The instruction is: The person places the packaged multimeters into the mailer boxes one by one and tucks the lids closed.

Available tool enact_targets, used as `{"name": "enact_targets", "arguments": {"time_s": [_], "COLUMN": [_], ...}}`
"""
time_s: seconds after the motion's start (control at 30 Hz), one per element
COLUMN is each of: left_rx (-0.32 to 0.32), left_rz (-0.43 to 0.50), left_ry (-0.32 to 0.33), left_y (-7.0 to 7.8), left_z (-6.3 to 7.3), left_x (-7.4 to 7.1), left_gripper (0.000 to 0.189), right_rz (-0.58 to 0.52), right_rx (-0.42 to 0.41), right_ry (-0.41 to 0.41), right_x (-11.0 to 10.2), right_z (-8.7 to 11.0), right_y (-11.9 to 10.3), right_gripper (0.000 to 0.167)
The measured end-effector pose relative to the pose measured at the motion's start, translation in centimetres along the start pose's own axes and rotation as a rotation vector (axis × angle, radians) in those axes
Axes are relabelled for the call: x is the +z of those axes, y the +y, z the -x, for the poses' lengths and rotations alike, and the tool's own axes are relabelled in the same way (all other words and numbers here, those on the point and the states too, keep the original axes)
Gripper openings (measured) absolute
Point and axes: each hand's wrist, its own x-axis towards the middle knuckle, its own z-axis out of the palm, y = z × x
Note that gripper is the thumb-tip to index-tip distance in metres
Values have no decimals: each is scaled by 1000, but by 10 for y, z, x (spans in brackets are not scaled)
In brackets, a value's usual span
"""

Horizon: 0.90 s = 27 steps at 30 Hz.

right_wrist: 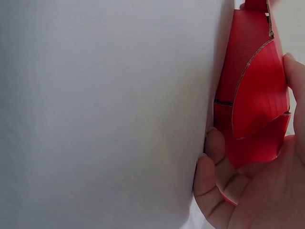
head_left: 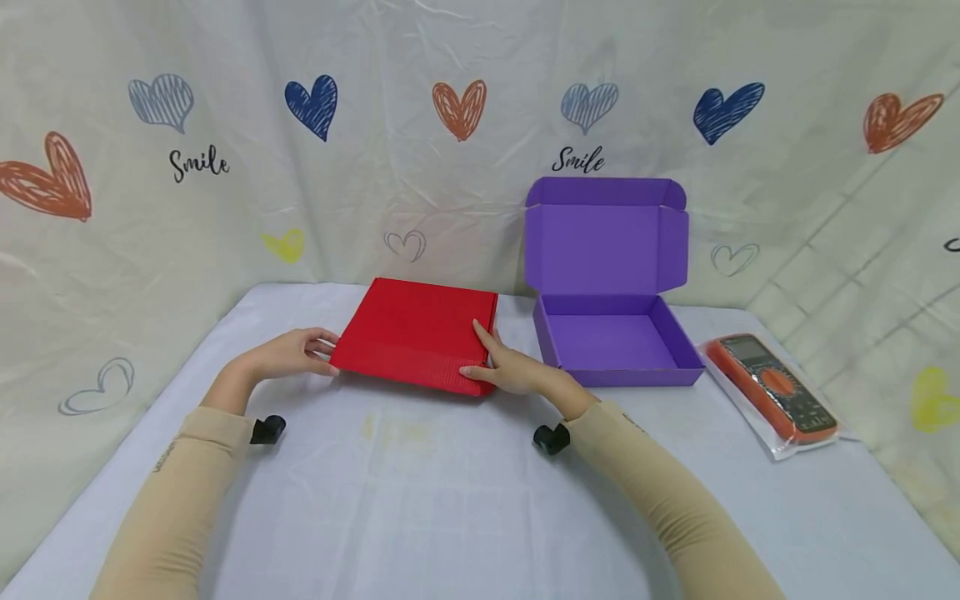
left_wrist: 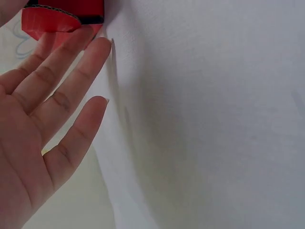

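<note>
A red cardboard box (head_left: pixel 420 333) lies on the table with its lid lowered. Its curved side flap (right_wrist: pixel 259 90) sticks out at an end in the right wrist view. My right hand (head_left: pixel 513 368) holds the front right corner, thumb on top of the lid and lower fingers bent beside the box near the cloth. At the left side of the box, my left hand (head_left: pixel 288 354) has its fingers extended, fingertips at the box's edge. In the left wrist view, the box end (left_wrist: pixel 52 21) shows just past those fingers. The inside of the box is hidden.
A purple cardboard box (head_left: pixel 618 375) stands with its lid up at the back right. Right of it lies an orange multimeter (head_left: pixel 776 387) in a clear plastic bag. A white cloth (head_left: pixel 420 517) covers the table, and a printed curtain (head_left: pixel 360 183) hangs behind.
</note>
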Motion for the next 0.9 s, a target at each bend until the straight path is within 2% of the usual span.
{"name": "enact_targets", "arguments": {"time_s": [0.43,0.9], "left_rx": [-38,-24], "left_rz": [24,11], "left_ry": [-44,-63], "left_y": [2,3], "left_z": [3,6], "left_x": [-3,-4], "left_gripper": [63,60], "right_rz": [-6,-2], "right_rx": [-7,-18], "right_ry": [-22,-27], "right_x": [-2,-4], "right_z": [-1,0], "right_y": [0,-1], "right_gripper": [103,102]}}
